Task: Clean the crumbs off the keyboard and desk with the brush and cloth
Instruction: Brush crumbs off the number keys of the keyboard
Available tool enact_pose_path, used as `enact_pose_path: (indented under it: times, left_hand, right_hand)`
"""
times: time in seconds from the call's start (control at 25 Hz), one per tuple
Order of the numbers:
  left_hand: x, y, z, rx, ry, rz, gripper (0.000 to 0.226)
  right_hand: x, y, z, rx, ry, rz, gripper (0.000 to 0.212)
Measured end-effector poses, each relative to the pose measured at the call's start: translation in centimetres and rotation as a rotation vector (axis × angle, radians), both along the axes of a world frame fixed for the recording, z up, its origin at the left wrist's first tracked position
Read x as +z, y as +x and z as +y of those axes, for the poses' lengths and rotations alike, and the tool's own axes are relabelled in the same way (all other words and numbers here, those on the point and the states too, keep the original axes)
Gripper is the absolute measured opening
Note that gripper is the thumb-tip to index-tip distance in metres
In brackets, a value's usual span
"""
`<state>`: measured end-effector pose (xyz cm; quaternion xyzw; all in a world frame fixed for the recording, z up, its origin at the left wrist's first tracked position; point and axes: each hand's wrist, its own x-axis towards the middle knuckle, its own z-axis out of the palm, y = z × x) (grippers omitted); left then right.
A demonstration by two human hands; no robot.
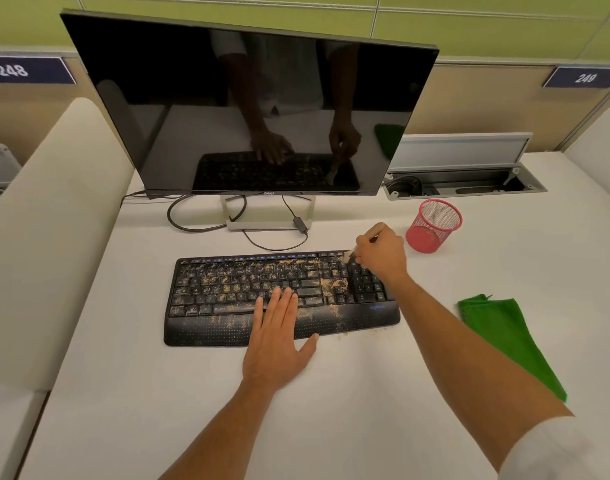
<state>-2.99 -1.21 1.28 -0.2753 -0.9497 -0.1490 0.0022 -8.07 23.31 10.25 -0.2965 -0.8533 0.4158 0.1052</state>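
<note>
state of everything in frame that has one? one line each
keyboard: crumbs over most keys and palm rest, number pad mostly clear
brush: held, bristles at number pad's top edge
right hand: grips brush
left hand: flat, pressing on keyboard
green cloth: folded on desk, untouched
monitor: off
red mesh cup: upright, looks empty
desk cable hatch: lid open

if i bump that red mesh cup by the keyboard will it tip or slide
The red mesh cup looks empty and see-through, so it is probably light and would slide on the smooth desk. It is taller than its base is wide and narrower at the bottom, so a knock near the rim may tip it; then it could roll.
</note>
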Motion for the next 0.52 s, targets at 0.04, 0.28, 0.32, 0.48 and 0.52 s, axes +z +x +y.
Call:
enact_pose_path:
  times: [0.04, 0.28, 0.32, 0.48, 0.52]
  left_hand:
    - [0.0, 0.0, 0.0, -0.001, -0.002, -0.005, 0.083]
    - [-0.1, 0.0, 0.0, 0.002, -0.007, -0.006, 0.083]
    - [0.0, 0.0, 0.0, 0.003, -0.009, -0.005, 0.083]
    - [0.1, 0.0, 0.0, 0.001, -0.022, -0.024, 0.084]
    - [0.1, 0.0, 0.0, 0.000, -0.019, -0.024, 0.084]
  right_hand:
    - [0.0, 0.0, -0.6, -0.016, -0.048, 0.015, 0.012]
    - [0.3, -0.7, -3.7, -0.017, -0.167, 0.081, 0.009]
    - [0.2, -0.8, -4.2, -0.003, -0.163, 0.086, 0.010]
    - [-0.2, -1.5, -6.1, 0.053, -0.161, 0.090, 0.015]
    - [-0.3, -1.6, -6.6, 0.069, -0.160, 0.087, 0.016]
